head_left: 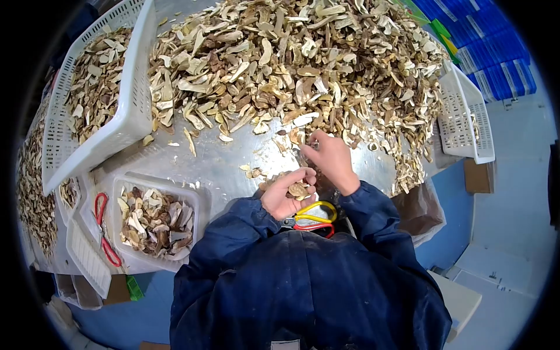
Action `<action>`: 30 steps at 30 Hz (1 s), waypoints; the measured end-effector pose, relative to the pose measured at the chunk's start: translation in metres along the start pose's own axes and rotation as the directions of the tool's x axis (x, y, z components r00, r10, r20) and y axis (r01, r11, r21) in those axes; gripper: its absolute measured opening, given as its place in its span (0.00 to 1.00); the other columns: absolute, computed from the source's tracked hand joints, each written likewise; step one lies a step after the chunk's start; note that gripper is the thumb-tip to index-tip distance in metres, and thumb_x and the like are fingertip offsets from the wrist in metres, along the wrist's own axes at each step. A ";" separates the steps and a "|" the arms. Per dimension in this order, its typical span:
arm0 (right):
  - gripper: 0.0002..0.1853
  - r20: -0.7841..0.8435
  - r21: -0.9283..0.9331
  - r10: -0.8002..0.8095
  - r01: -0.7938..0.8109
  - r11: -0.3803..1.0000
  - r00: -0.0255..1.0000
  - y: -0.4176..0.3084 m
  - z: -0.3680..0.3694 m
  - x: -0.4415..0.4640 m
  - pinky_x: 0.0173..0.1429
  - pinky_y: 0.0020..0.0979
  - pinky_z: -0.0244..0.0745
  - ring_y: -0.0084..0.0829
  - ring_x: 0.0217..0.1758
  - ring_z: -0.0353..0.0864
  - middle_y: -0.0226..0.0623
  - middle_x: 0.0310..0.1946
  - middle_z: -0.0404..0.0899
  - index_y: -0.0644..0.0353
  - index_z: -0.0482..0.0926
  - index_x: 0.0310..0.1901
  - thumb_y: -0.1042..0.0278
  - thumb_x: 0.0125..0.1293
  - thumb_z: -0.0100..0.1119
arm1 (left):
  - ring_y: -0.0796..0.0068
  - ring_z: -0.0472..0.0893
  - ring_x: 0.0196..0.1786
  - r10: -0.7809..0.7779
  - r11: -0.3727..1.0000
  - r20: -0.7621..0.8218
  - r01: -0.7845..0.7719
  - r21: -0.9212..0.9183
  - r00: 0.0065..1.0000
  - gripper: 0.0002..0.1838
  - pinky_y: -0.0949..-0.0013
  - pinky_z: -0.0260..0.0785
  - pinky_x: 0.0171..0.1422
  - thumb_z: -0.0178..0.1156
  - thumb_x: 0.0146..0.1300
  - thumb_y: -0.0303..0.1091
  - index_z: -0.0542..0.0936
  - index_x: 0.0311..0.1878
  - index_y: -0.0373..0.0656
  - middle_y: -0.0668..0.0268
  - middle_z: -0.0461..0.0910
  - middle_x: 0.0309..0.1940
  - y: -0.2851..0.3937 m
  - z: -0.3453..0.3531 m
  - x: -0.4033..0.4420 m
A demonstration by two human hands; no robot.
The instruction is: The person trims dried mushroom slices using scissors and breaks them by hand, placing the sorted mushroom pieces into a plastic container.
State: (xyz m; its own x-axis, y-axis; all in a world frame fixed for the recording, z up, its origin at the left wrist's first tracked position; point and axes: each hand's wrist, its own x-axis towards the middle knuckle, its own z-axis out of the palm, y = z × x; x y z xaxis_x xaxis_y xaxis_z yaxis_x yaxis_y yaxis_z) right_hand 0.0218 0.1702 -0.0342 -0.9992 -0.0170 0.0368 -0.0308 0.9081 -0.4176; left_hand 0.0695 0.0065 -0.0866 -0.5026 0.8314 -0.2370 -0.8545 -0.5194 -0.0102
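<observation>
Over the near edge of the metal table [227,166], the left hand [287,193] was turned palm up, its fingers curled loosely around a few mushroom slices [298,190]. Just beyond it, the right hand [331,157] was bent downward, thumb and forefinger pointing at loose bits on the metal; from where I stood I couldn't tell whether their tips were pinching a slice.

Farthest left, a large white basket [137,87] stood tilted, slices piled inside, its tall wall hiding part of the tabletop. Below it a ridged white tray [87,256] hung at the table's edge, with red-handled scissors [104,233] lying beside it. Next came a clear tub [197,213] well filled with pale and brown pieces, close to the left sleeve [233,230]. In the middle, a great heap [291,64] spread across the far half of the table, stray slices scattered between it and the hands. Just under the left hand, a tool with yellow and red loops [334,211] sat against the dark jacket, partly covered.

To the right, the heap trailed down to the table edge, above a lined box [420,213]. Past that stood a smaller white basket [481,116], with blue crates [496,58] stacked behind.
</observation>
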 end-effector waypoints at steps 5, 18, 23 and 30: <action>0.14 0.027 -0.063 0.092 -0.090 0.994 0.995 -0.004 0.007 0.007 0.33 0.42 0.76 0.47 0.28 0.81 0.47 0.21 0.80 0.59 0.81 0.31 0.55 0.59 0.61 | 0.77 0.76 0.41 -0.019 1.000 0.053 0.019 -0.012 0.998 0.14 0.73 0.74 0.45 0.51 0.72 0.37 0.72 0.55 0.41 0.69 0.75 0.38 0.002 0.003 -0.001; 0.10 0.236 0.434 -0.036 -0.073 0.898 0.971 -0.028 -0.050 -0.016 0.26 0.34 0.71 0.38 0.20 0.80 0.41 0.17 0.77 0.59 0.80 0.34 0.61 0.61 0.61 | 0.68 0.70 0.65 0.291 0.956 -0.059 -0.288 0.057 0.955 0.24 0.57 0.63 0.71 0.40 0.77 0.43 0.59 0.72 0.48 0.65 0.67 0.66 0.009 0.023 -0.003; 0.11 -0.040 0.113 -0.060 0.064 0.992 0.997 -0.002 0.002 0.019 0.30 0.39 0.74 0.43 0.24 0.81 0.44 0.20 0.79 0.62 0.80 0.33 0.62 0.62 0.59 | 0.66 0.68 0.68 0.296 0.954 -0.002 -0.296 -0.043 0.955 0.24 0.56 0.62 0.71 0.40 0.77 0.46 0.60 0.71 0.48 0.63 0.67 0.67 0.015 0.017 -0.004; 0.08 0.042 0.094 -0.111 0.107 0.990 0.993 -0.007 0.017 0.025 0.34 0.38 0.75 0.44 0.30 0.81 0.46 0.28 0.80 0.64 0.77 0.30 0.67 0.55 0.61 | 0.65 0.69 0.67 0.305 0.952 0.000 -0.305 -0.039 0.952 0.24 0.56 0.63 0.70 0.38 0.77 0.46 0.61 0.71 0.49 0.61 0.67 0.67 0.018 0.016 -0.003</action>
State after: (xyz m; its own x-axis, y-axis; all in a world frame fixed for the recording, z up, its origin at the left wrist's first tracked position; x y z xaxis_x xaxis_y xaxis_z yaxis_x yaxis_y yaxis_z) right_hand -0.0032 0.1569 -0.0456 -0.9898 -0.1351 0.0451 -0.1396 0.8578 -0.4946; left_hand 0.0541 -0.0024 -0.0707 -0.7392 0.6333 -0.2290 -0.6547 -0.7555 0.0242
